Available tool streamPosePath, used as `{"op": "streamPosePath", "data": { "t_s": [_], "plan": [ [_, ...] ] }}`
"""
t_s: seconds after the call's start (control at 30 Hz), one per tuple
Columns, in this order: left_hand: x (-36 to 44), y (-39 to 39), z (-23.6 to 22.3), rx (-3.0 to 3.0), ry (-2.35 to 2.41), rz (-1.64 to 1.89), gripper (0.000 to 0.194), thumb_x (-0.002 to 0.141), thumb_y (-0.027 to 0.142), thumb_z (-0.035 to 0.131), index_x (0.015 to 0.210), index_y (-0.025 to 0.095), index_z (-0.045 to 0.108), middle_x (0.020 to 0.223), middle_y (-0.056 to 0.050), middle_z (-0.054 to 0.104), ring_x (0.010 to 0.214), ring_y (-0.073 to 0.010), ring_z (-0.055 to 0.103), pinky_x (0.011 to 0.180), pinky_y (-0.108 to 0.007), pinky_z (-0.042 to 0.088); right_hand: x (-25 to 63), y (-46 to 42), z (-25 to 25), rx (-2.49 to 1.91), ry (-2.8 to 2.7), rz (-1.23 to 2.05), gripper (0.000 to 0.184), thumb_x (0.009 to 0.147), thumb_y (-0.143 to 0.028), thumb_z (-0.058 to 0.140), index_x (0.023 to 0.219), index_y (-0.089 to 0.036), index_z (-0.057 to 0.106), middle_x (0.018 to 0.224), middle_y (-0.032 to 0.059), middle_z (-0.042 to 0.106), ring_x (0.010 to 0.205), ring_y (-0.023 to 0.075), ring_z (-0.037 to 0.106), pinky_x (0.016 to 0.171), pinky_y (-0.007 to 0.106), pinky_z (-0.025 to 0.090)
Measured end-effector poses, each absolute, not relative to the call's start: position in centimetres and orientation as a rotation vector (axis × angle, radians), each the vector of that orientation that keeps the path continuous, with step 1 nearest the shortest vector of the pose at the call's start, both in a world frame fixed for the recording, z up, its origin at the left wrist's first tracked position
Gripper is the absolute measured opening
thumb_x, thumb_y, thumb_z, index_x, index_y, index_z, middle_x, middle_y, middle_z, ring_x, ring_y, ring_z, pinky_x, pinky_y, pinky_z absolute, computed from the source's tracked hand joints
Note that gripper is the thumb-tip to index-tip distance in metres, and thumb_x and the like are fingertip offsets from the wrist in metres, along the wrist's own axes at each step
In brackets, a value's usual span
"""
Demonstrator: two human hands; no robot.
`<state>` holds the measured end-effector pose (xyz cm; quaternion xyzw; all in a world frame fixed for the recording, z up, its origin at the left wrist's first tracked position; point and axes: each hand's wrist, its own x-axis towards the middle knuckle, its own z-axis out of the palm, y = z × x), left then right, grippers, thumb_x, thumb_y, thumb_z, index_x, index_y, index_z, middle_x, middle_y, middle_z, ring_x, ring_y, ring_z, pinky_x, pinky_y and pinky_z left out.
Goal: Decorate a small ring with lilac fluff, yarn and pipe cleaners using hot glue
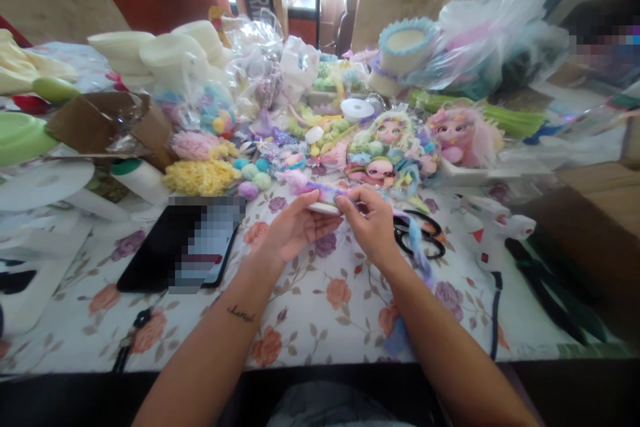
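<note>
Both hands meet over the middle of the flowered tablecloth [320,307] around a small, flat, white-edged piece [324,207] with purple-blue fuzzy trim [323,189] along its top. My left hand [295,223] supports it from the left, thumb on top and fingers underneath. My right hand [371,217] pinches the trim at the right side. From under the right hand a fuzzy blue-lilac strip [416,243] trails down toward the table's front edge. Black-handled scissors [433,250] lie just right of that hand, partly covered by the strip. The piece's exact kind is too blurred to tell.
A tablet or phone [150,247] lies at left. Doll-face decorations [387,133], pompoms [261,180] and yellow yarn trim [203,177] crowd the back. A white glue gun [500,227] with its cord and dark-handled pliers [543,293] are at right. White hats or tubs [173,57] stand back left.
</note>
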<state>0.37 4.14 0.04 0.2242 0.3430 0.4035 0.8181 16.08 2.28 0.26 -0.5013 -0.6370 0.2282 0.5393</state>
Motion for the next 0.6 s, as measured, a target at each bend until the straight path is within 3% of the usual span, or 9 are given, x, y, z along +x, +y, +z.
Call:
{"op": "streamPosePath", "data": {
  "t_s": [0.23, 0.33, 0.43, 0.6],
  "plan": [
    [0.19, 4.16, -0.69, 0.494, 0.6, 0.883, 0.033, 0.077, 0.039, 0.078, 0.095, 0.012, 0.074, 0.091, -0.01, 0.075, 0.088, -0.0207, 0.072, 0.086, -0.033, 0.059, 16.11, 2.22, 0.3, -1.198, -1.451, 0.663, 0.03, 0.086, -0.039, 0.063, 0.065, -0.021, 0.051, 0.066, -0.0023, 0.049, 0.065, 0.0134, 0.046, 0.063, 0.028, 0.038],
    [0.32, 3.97, -0.74, 0.503, 0.555, 0.974, 0.022, 0.069, 0.026, 0.085, 0.084, 0.013, 0.074, 0.097, -0.009, 0.076, 0.1, -0.0212, 0.07, 0.099, -0.035, 0.054, 16.1, 2.22, 0.12, -1.223, -1.419, 0.686, 0.03, 0.086, -0.041, 0.063, 0.066, -0.021, 0.052, 0.064, -0.0024, 0.049, 0.064, 0.0135, 0.045, 0.063, 0.028, 0.037],
    [0.41, 3.86, -0.58, 0.533, 0.583, 1.016, 0.014, 0.064, 0.013, 0.085, 0.072, 0.014, 0.073, 0.086, -0.004, 0.076, 0.097, -0.0186, 0.069, 0.104, -0.036, 0.051, 16.09, 2.24, 0.06, -1.237, -1.42, 0.685, 0.029, 0.086, -0.041, 0.063, 0.067, -0.021, 0.053, 0.065, -0.0021, 0.05, 0.064, 0.0138, 0.046, 0.062, 0.028, 0.037],
    [0.42, 3.84, -0.39, 0.556, 0.621, 1.009, 0.008, 0.067, 0.012, 0.078, 0.069, 0.016, 0.072, 0.083, -0.003, 0.075, 0.089, -0.0172, 0.069, 0.101, -0.037, 0.052, 15.97, 2.11, 0.13, -1.238, -1.453, 0.633, 0.029, 0.087, -0.04, 0.062, 0.068, -0.021, 0.052, 0.065, -0.0019, 0.051, 0.066, 0.0142, 0.048, 0.063, 0.028, 0.037]
  ]
}}
